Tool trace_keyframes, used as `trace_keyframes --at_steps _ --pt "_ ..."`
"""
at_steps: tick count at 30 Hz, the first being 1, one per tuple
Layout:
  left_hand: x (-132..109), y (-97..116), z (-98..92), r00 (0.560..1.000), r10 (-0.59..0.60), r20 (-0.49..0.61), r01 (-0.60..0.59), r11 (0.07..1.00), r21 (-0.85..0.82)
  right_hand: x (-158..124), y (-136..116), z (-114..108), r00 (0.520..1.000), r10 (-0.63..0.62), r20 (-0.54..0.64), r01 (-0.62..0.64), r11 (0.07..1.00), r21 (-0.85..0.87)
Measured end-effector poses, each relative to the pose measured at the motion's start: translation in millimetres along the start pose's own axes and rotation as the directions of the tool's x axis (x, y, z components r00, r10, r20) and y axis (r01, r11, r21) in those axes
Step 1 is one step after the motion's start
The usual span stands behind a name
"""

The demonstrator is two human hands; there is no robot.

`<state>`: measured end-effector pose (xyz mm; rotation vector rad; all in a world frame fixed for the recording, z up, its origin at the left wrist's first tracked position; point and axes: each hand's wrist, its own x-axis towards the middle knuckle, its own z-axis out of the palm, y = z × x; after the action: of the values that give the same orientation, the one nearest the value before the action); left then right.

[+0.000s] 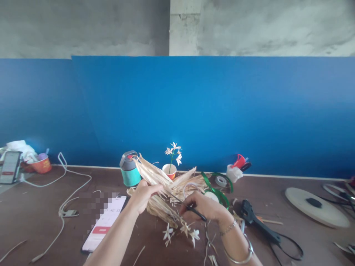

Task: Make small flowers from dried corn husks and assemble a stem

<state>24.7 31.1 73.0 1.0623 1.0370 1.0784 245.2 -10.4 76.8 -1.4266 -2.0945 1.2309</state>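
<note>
My left hand (145,195) is closed on a long pale dried corn husk (151,171), its thumb pressed on top. My right hand (203,207) grips a slim tool with a black handle (197,213); its thin front end points at the husk, and I cannot tell its exact kind. More dried husks (161,212) lie under and behind my hands. Close to me on the table are several small white husk flowers (193,236). Behind the husks, a paper cup (169,171) holds a green stem with white flowers (174,149).
A phone (107,221) lies left of my arm, beside white cables (63,207). A teal container (130,175) stands behind. Green ribbon (222,197) and a tape roll (220,180) are at the right. Further right are a black glue gun (259,221) and a round lid (302,208).
</note>
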Motion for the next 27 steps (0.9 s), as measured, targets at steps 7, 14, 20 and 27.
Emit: trace_keyframes --at_steps 7,14,20,27 --pt "1.6 -2.0 0.1 1.0 0.003 -0.001 -0.003 0.999 -0.036 0.0 -2.2 -1.1 1.0 0.019 -0.01 -0.019 1.0 -0.018" --pt "5.1 -7.2 -1.3 0.999 0.001 -0.053 -0.005 0.996 -0.085 1.1 -1.3 1.2 0.998 0.006 -0.055 -0.007 1.0 -0.019" --pt "3.6 -5.5 -0.5 0.998 0.021 -0.051 -0.025 0.997 -0.078 -0.3 -4.2 0.3 0.998 -0.008 -0.059 0.007 1.0 -0.016" --pt "1.8 -6.0 -0.2 0.999 0.028 -0.043 -0.031 0.997 -0.07 1.9 -3.3 3.1 0.998 0.043 -0.053 -0.043 0.999 0.008"
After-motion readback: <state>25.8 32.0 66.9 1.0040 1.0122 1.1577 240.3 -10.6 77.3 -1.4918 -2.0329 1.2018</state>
